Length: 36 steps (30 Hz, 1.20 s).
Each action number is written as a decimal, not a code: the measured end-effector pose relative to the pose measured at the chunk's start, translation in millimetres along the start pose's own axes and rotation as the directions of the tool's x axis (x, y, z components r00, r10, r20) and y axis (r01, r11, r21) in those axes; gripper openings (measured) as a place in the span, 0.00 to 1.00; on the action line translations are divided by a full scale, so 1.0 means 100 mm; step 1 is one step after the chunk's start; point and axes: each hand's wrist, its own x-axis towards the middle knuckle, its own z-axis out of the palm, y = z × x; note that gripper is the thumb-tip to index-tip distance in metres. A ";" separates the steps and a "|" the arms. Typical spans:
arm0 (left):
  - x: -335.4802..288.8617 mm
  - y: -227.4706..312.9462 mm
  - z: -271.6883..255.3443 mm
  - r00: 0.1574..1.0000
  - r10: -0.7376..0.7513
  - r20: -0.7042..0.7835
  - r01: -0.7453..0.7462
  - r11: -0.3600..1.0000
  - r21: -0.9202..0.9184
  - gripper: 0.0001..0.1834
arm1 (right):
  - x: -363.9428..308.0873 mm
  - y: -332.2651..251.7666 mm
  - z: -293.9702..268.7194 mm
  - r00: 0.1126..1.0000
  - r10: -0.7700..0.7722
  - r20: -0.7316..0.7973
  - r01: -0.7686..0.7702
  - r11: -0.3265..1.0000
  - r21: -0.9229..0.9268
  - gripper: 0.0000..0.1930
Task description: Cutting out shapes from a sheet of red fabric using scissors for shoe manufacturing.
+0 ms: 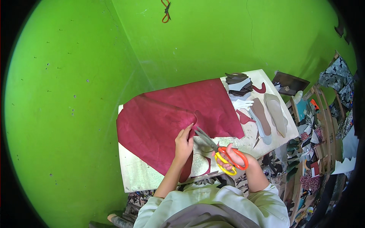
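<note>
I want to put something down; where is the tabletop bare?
Mainly the near-left corner of the white table, bordered by the red fabric; a smaller patch lies between the scissors and the pale-blue piece. The far right, around the dark stack, is crowded.

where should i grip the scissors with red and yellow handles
Grip the scissors by the loops, likely best from the near right: they form that end, while the blades point away left toward the maroon sheet. The right hand is there.
</note>
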 end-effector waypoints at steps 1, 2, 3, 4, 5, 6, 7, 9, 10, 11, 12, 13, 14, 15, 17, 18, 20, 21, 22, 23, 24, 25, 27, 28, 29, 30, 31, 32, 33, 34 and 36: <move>0.00 0.00 -0.02 1.000 -0.001 0.002 0.001 1.000 0.000 0.25 | -0.01 0.00 -0.01 0.994 0.017 -0.109 -0.023 0.998 -0.057 0.42; 0.00 0.01 -0.04 1.000 0.019 0.003 -0.019 1.000 0.008 0.26 | -0.02 0.01 -0.02 0.987 -0.027 -0.159 0.006 0.991 -0.134 0.41; -0.01 0.03 -0.05 0.999 0.038 0.004 -0.038 0.999 0.016 0.27 | -0.01 -0.01 -0.01 0.986 -0.028 -0.161 0.006 0.991 -0.131 0.41; -0.01 0.05 -0.07 0.999 0.037 0.008 -0.037 0.999 0.015 0.27 | 0.00 -0.04 0.01 0.965 -0.053 -0.258 0.006 0.984 -0.179 0.39; -0.02 0.09 -0.08 1.000 0.024 -0.009 -0.023 1.000 0.020 0.27 | 0.00 -0.06 0.02 0.932 -0.083 -0.352 0.001 0.974 -0.225 0.38; -0.03 0.11 -0.08 1.000 0.010 -0.025 -0.009 1.000 0.024 0.27 | 0.02 -0.05 0.00 0.926 -0.096 -0.366 0.002 0.969 -0.249 0.37; -0.04 0.12 -0.07 1.000 0.010 -0.020 -0.010 1.000 0.024 0.27 | 0.02 -0.04 0.01 0.924 -0.096 -0.369 0.003 0.970 -0.244 0.37; -0.06 0.11 -0.06 0.998 0.022 -0.051 -0.020 0.999 0.035 0.28 | 0.03 -0.02 0.06 0.956 -0.112 -0.272 0.039 0.965 -0.261 0.38; -0.06 0.10 -0.06 0.999 0.022 -0.049 -0.020 0.999 0.037 0.28 | 0.01 0.00 0.07 0.956 -0.113 -0.272 0.040 0.965 -0.258 0.38; -0.05 0.10 -0.05 0.999 0.023 -0.024 -0.022 0.998 0.065 0.28 | -0.03 0.02 0.06 0.970 -0.058 -0.237 0.015 0.984 -0.180 0.39; -0.04 0.08 -0.05 1.000 0.024 0.000 -0.024 0.995 0.093 0.28 | -0.05 0.05 0.07 0.980 -0.006 -0.197 -0.014 0.995 -0.102 0.40; -0.03 0.05 -0.05 1.000 0.023 0.002 -0.023 0.995 0.093 0.28 | -0.05 0.07 0.09 0.980 -0.006 -0.198 -0.014 0.995 -0.101 0.40; -0.03 0.02 -0.03 0.998 0.054 -0.024 -0.052 0.995 0.080 0.28 | -0.06 0.08 0.11 0.991 -0.015 -0.135 0.002 0.995 -0.095 0.41; -0.02 0.00 -0.02 0.995 0.083 -0.051 -0.080 0.994 0.069 0.28 | -0.07 0.07 0.14 0.997 -0.025 -0.071 0.018 0.996 -0.088 0.42; -0.01 -0.02 -0.02 0.995 0.087 -0.047 -0.083 0.994 0.067 0.29 | -0.04 0.04 0.23 0.998 -0.031 -0.060 0.025 0.995 -0.097 0.41; 0.01 -0.02 -0.02 0.995 0.090 -0.044 -0.087 0.994 0.066 0.30 | 0.00 0.03 0.26 0.990 -0.062 -0.125 0.041 0.986 -0.163 0.41; 0.02 0.06 -0.06 0.999 0.047 -0.008 -0.046 0.996 0.081 0.31 | 0.07 0.06 0.23 0.965 -0.129 -0.229 0.052 0.948 -0.313 0.38; 0.02 0.10 -0.09 1.000 0.003 0.027 -0.005 0.995 0.098 0.33 | 0.08 0.05 0.21 0.965 -0.128 -0.231 0.052 0.949 -0.312 0.38; 0.02 0.12 -0.10 1.000 0.002 0.028 -0.005 0.995 0.097 0.33 | 0.10 0.03 0.20 0.946 -0.148 -0.289 0.067 0.960 -0.273 0.38; 0.02 0.14 -0.13 0.999 -0.001 0.039 -0.003 0.995 0.096 0.34 | 0.11 0.02 0.19 0.924 -0.164 -0.346 0.084 0.968 -0.235 0.37; 0.01 0.14 -0.14 0.999 -0.004 0.051 -0.001 0.996 0.094 0.35 | 0.12 0.03 0.14 0.915 -0.160 -0.371 0.064 0.964 -0.258 0.37; 0.00 0.15 -0.14 0.999 -0.005 0.050 0.000 0.996 0.094 0.35 | 0.14 0.04 0.13 0.915 -0.159 -0.370 0.063 0.964 -0.258 0.37; -0.01 0.15 -0.15 0.999 0.028 0.016 -0.029 0.997 0.070 0.35 | 0.18 0.03 0.13 0.874 -0.225 -0.431 0.039 0.916 -0.400 0.37; 0.00 0.16 -0.16 1.000 0.026 0.015 -0.027 0.997 0.071 0.35 | 0.18 0.01 0.13 0.875 -0.224 -0.429 0.039 0.916 -0.400 0.37; 0.00 0.16 -0.17 0.999 0.018 0.033 -0.021 0.997 0.079 0.36 | 0.16 -0.03 0.13 0.896 -0.183 -0.405 0.040 0.941 -0.335 0.37; 0.00 0.17 -0.18 0.999 0.011 0.051 -0.015 0.996 0.086 0.36 | 0.13 -0.06 0.13 0.915 -0.143 -0.378 0.039 0.962 -0.269 0.37; 0.01 0.17 -0.19 0.999 0.009 0.049 -0.013 0.996 0.088 0.36 | 0.09 -0.08 0.12 0.916 -0.142 -0.376 0.038 0.962 -0.269 0.37; 0.02 0.19 -0.19 0.998 0.014 0.054 -0.019 0.996 0.089 0.36 | 0.02 -0.11 0.12 0.937 -0.143 -0.320 0.070 0.971 -0.228 0.38; 0.02 0.19 -0.19 0.998 0.017 0.057 -0.022 0.996 0.091 0.37 | -0.04 -0.14 0.13 0.955 -0.145 -0.260 0.098 0.978 -0.185 0.38; 0.03 0.18 -0.19 0.998 0.016 0.055 -0.021 0.996 0.091 0.37 | -0.11 -0.22 0.16 0.971 -0.144 -0.191 0.099 0.968 -0.229 0.42; 0.04 0.15 -0.15 0.998 0.042 0.056 -0.048 0.994 0.095 0.36 | -0.27 -0.31 0.27 0.977 -0.136 -0.164 0.091 0.963 -0.255 0.44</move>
